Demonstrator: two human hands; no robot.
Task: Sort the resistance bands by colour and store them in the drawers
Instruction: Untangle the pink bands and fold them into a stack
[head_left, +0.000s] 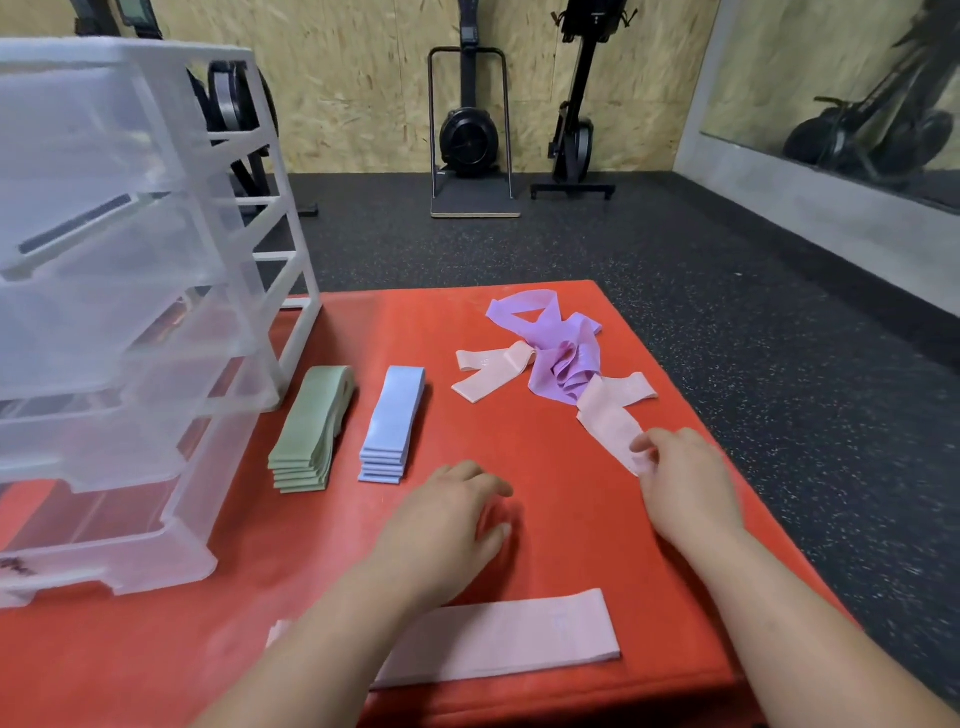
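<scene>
On the red mat (519, 322) lie a neat stack of green bands (311, 431) and a neat stack of blue bands (392, 426). Farther right is a loose heap of purple bands (556, 348) with pink bands tangled in it, one of them (488, 371) at its left. My right hand (685, 483) pinches the near end of another pink band (610, 415) that runs out of the heap. My left hand (452, 519) hovers over the mat with relaxed fingers, holding nothing. A flat pile of pink bands (519, 639) lies near the front edge, partly under my left forearm.
A clear plastic drawer unit (130, 312) stands on the mat's left side, its drawers pulled partly out. Dark speckled gym floor surrounds the mat. Rowing machines (470, 135) stand upright against the far wooden wall. A grey ledge runs along the right.
</scene>
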